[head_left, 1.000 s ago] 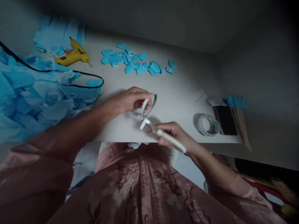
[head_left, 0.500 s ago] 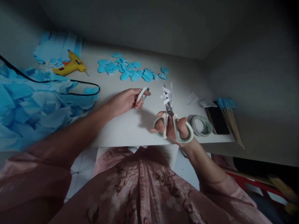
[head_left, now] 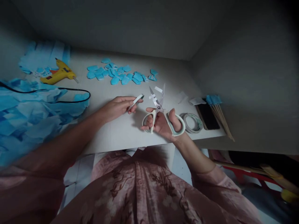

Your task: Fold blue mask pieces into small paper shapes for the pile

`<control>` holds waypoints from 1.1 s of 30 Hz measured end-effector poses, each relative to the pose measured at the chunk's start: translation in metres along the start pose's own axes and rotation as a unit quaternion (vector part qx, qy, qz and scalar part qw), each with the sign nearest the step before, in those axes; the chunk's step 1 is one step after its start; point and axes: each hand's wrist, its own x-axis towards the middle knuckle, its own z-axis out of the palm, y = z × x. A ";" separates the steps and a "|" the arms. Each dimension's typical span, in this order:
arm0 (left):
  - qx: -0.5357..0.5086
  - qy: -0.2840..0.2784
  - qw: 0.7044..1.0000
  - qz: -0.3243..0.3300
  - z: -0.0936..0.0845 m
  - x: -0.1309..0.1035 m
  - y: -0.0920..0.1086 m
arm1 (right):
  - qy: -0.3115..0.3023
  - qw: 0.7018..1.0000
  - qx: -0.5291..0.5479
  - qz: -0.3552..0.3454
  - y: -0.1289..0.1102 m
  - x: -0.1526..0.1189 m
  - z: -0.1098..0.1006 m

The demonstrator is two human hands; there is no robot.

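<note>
Between the thumb and fingers of my left hand (head_left: 122,107) is a narrow white strip (head_left: 138,99), slightly curved. My right hand (head_left: 163,123) has its thumb and fingers through the pale handles of the scissors (head_left: 159,107). The blades are spread and point away from me, with small white pieces (head_left: 158,89) on them. The strip is to the left of the blades, not touching them. Beyond both hands, many small blue cut pieces (head_left: 125,80) lie on the white table (head_left: 112,137).
At the left are a yellow glue gun (head_left: 58,74), a black cable (head_left: 90,93) and heaped blue sheets (head_left: 18,115). Rolls of tape (head_left: 197,124), a dark phone (head_left: 209,116) and blue-tipped sticks (head_left: 223,119) lie at the right. A wall stands behind the table.
The scissors' blades have spread wider, and the small white pieces have shifted on them. My left hand has tilted the strip flatter. The whole view has shifted, with the table items now further left.
</note>
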 end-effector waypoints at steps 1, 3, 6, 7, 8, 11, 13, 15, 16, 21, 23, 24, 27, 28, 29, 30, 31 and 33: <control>-0.001 0.001 1.000 0.000 0.001 0.000 0.000 | 0.000 1.000 0.005 0.002 -0.001 0.000 0.001; -0.004 0.006 1.000 0.004 0.002 0.000 0.001 | -0.001 1.000 0.008 0.006 -0.003 0.001 0.002; -0.017 0.016 1.000 0.016 0.002 0.000 0.001 | -0.016 1.000 -0.006 0.022 -0.004 -0.001 0.003; -0.024 0.018 0.999 0.020 0.002 0.000 0.001 | -0.023 0.999 -0.014 0.032 -0.003 -0.003 0.002; -0.031 0.020 0.999 0.024 0.001 0.000 0.002 | -0.030 0.998 -0.023 0.044 -0.002 -0.004 0.001; -0.045 0.028 0.998 0.032 -0.001 0.001 0.002 | -0.044 0.994 -0.049 0.085 0.003 -0.008 -0.002; -0.054 0.036 0.997 0.032 -0.001 0.001 0.002 | -0.054 0.991 -0.057 0.109 0.007 -0.010 -0.003; -0.063 0.044 0.997 0.031 0.000 0.001 0.002 | -0.059 0.989 -0.059 0.123 0.011 -0.009 -0.004; -0.064 0.048 0.996 0.032 0.000 0.001 0.002 | -0.059 0.988 -0.060 0.126 0.012 -0.009 -0.004; -0.052 0.054 0.996 0.051 0.003 0.001 0.003 | -0.065 0.989 -0.062 0.118 0.013 -0.007 -0.005; -0.052 0.052 0.996 0.053 0.003 0.001 0.003 | -0.073 0.988 -0.065 0.121 0.013 -0.006 -0.006; -0.051 0.053 0.996 0.052 0.003 0.001 0.003 | -0.074 0.987 -0.067 0.122 0.013 -0.006 -0.006; -0.045 0.065 0.996 0.042 0.004 0.001 0.004 | -0.075 0.987 -0.074 0.120 0.012 -0.006 -0.005; -0.043 0.069 0.996 0.038 0.005 0.001 0.005 | -0.073 0.988 -0.075 0.116 0.012 -0.006 -0.005; -0.044 0.073 0.996 0.034 0.005 0.000 0.005 | -0.071 0.988 -0.076 0.114 0.011 -0.006 -0.005; -0.046 0.076 0.996 0.032 0.006 0.000 0.006 | -0.067 0.988 -0.078 0.113 0.010 -0.006 -0.004; -0.049 0.077 0.995 0.030 0.007 0.000 0.006 | -0.062 0.989 -0.077 0.113 0.010 -0.006 -0.004; -0.055 0.077 0.995 0.028 0.008 0.000 0.006 | -0.054 0.989 -0.073 0.113 0.009 -0.006 -0.004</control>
